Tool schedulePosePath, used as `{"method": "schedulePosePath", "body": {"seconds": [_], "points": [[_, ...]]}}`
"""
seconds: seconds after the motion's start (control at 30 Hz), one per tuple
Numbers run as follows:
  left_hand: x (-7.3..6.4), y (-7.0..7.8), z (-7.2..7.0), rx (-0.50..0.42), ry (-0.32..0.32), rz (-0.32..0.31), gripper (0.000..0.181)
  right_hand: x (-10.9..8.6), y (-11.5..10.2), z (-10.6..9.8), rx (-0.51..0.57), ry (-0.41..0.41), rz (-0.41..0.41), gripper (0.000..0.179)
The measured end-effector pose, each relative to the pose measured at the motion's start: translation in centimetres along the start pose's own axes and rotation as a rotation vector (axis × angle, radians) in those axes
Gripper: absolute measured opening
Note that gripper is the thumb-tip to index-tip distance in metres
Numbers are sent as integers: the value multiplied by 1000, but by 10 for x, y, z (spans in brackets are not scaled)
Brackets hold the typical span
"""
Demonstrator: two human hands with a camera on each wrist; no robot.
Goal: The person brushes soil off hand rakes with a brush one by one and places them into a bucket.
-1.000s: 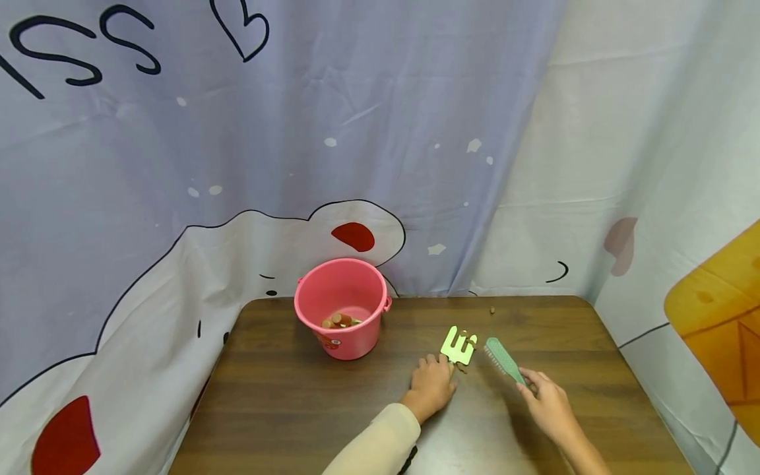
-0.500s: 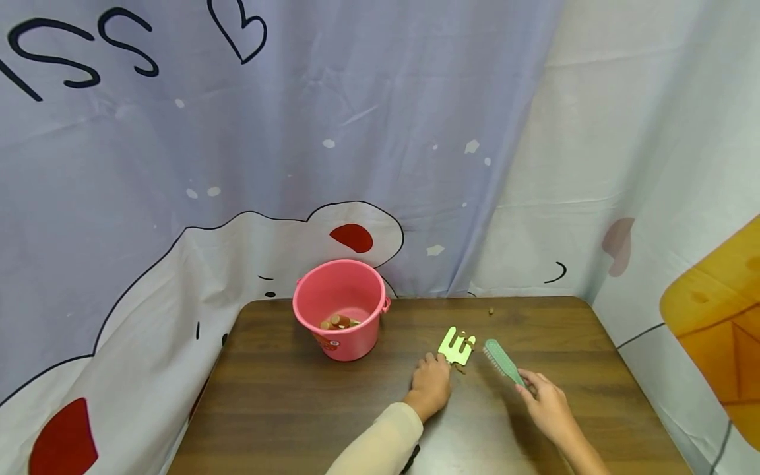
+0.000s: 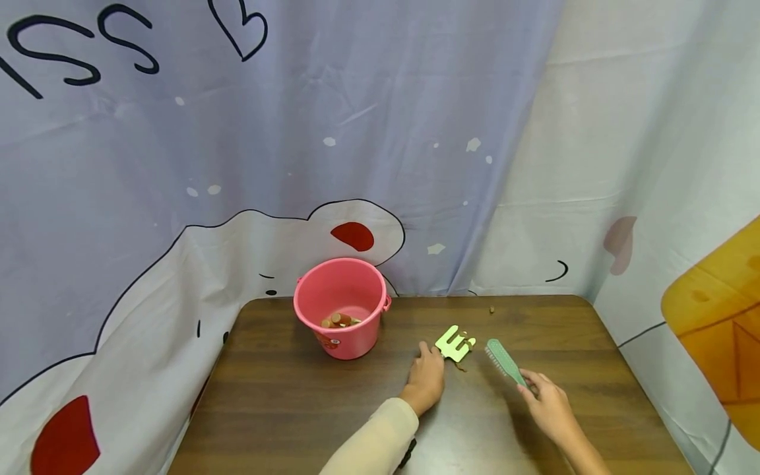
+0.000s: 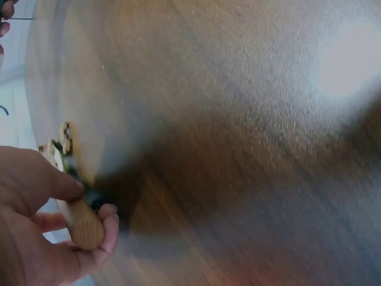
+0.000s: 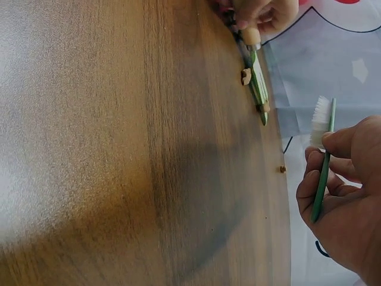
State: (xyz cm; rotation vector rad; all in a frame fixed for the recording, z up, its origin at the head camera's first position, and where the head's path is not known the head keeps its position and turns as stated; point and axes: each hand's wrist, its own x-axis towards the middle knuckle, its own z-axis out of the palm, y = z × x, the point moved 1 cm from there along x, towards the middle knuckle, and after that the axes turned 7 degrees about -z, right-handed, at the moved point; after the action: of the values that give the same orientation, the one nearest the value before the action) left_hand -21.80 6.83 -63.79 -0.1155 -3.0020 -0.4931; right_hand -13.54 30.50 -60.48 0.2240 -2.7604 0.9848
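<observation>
By its wooden handle [image 4: 86, 226], my left hand [image 3: 425, 379] grips a small light-green garden fork [image 3: 454, 344]. The fork lies low over the table, its tines pointing to the far right, with small brown bits [image 5: 246, 76] at and beside them. To the right, my right hand [image 3: 549, 404] pinches the handle of a green brush [image 3: 503, 359]. White bristles [image 5: 320, 122] face left, toward the fork, and the brush is held above the table, apart from it. Much of the fork's handle is hidden by the left hand in the head view.
A pink bucket [image 3: 368, 336] stands at the back left of the brown wooden table [image 3: 285, 396]. Several wooden-ended things [image 3: 340, 319] lie inside it. One loose brown bit [image 3: 491, 310] sits near the far edge, before a patterned curtain [image 3: 368, 132].
My left hand has shifted slightly left and turned, swinging the fork so its tines point more to the right. The right hand and brush have hardly moved.
</observation>
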Motion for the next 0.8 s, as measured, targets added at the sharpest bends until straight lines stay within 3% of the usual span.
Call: {"method": "schedulePosePath", "body": {"seconds": [0.3,0.53,0.7,0.8], "points": [[4,-9,-14,-30,-22,-85,6,-1,0,1,10,-10,10,38],[5,-16,-15,62,21,-35,4,-1,0,1,9,-17,13,37],[6,-23,-22,94,8,4,14,0,-1,2,5,-25,20,38],[7,-28,-27,94,18,23,10,0,-1,2,4,-29,20,38]]}}
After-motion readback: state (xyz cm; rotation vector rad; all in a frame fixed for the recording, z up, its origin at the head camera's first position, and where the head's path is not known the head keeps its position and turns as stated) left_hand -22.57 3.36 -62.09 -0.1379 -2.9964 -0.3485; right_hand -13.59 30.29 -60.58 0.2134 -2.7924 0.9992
